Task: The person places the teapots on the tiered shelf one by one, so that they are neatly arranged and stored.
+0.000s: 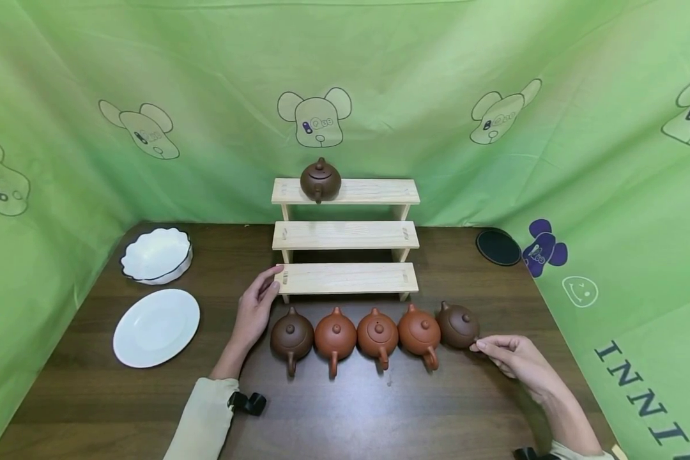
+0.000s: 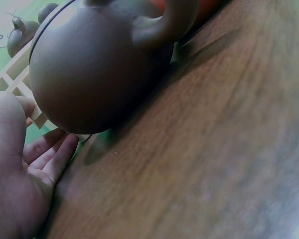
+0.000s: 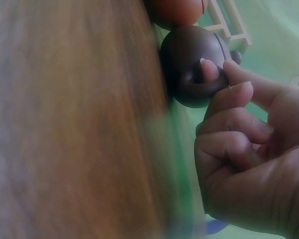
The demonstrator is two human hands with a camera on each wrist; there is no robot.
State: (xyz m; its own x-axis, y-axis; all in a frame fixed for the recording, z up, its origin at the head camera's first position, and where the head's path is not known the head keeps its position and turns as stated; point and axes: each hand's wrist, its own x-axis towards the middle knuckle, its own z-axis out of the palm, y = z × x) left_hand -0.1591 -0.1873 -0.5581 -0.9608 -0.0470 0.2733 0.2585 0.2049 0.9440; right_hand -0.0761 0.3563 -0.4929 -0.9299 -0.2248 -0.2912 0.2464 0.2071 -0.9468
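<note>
Near the front of the wooden three-step stand (image 1: 345, 278), my left hand (image 1: 255, 311) rests its fingers and thumb against the left end of the lowest step. Fairly straight fingers (image 2: 60, 154) show in the left wrist view, partly behind a dark brown teapot (image 2: 99, 64). To the right, my right hand (image 1: 520, 361) pinches the handle of another dark brown teapot (image 1: 459, 324) between thumb and index finger. That pot ends a row with a dark teapot (image 1: 291, 333) at the left and orange-brown teapots (image 1: 335, 333) between. Its other fingers are curled in the right wrist view.
One dark teapot (image 1: 320, 181) stands on the top step. At the left are a white scalloped bowl (image 1: 156, 255) and a white oval plate (image 1: 156, 328). A black round mat (image 1: 498, 247) lies back right. Green printed cloth (image 1: 218, 128) encloses the table.
</note>
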